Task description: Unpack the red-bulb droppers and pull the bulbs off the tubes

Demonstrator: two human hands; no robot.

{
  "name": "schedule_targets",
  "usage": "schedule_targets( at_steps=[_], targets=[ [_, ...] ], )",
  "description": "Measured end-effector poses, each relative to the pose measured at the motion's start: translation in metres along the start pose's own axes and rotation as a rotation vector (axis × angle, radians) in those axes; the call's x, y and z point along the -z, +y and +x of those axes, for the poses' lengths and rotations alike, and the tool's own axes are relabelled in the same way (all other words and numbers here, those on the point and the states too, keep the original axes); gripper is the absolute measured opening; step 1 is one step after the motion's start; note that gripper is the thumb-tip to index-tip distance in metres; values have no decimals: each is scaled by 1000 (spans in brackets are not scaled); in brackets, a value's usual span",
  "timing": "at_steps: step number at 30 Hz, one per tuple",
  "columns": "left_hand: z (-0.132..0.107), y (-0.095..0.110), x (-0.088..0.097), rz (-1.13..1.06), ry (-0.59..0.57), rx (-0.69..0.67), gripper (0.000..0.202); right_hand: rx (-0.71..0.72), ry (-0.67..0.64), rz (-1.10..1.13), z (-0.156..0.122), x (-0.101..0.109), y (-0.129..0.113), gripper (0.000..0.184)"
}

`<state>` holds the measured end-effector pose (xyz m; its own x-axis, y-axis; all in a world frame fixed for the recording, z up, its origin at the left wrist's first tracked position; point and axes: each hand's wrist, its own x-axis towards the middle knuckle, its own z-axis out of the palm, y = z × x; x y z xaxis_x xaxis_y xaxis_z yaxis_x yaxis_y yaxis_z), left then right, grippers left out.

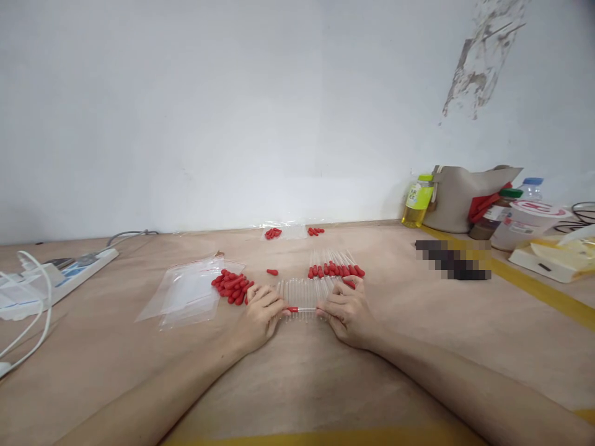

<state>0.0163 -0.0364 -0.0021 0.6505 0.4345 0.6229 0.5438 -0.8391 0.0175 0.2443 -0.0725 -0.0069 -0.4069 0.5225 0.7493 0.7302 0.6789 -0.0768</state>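
Note:
My left hand (pixel 264 311) is closed in a pinch on a red rubber dropper bulb (pixel 292 309). Opposite it, my right hand (pixel 348 313) pinches a clear glass dropper tube (pixel 307 309), which lies level and meets the bulb's mouth. Underneath both hands is a row of bare glass tubes (pixel 300 290). Just beyond my right hand lie several droppers with red bulbs (pixel 332 269) on their near ends. A heap of loose red bulbs (pixel 231 286) sits beside my left hand, and one single bulb (pixel 272 272) lies apart. Another red piece shows by my right fingers, partly hidden.
Clear plastic bags (pixel 186 291) lie to the left, past which are a power strip (pixel 83 269) and white cables. Small red bulb groups (pixel 273 233) rest on plastic by the wall. Bottles (pixel 417 201), a grey bag (pixel 453 198), a tub (pixel 527 226) and a tissue pack (pixel 555 257) stand right.

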Motion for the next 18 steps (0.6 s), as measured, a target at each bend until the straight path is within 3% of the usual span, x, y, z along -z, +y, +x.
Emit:
schedule_targets(
  at_steps=[10, 18],
  targets=[
    [1, 0, 3, 27, 19, -124, 22, 31, 36, -11, -2, 2, -4, 21],
    [3, 3, 5, 10, 32, -147, 22, 47, 20, -39, -4, 4, -5, 22]
  ],
)
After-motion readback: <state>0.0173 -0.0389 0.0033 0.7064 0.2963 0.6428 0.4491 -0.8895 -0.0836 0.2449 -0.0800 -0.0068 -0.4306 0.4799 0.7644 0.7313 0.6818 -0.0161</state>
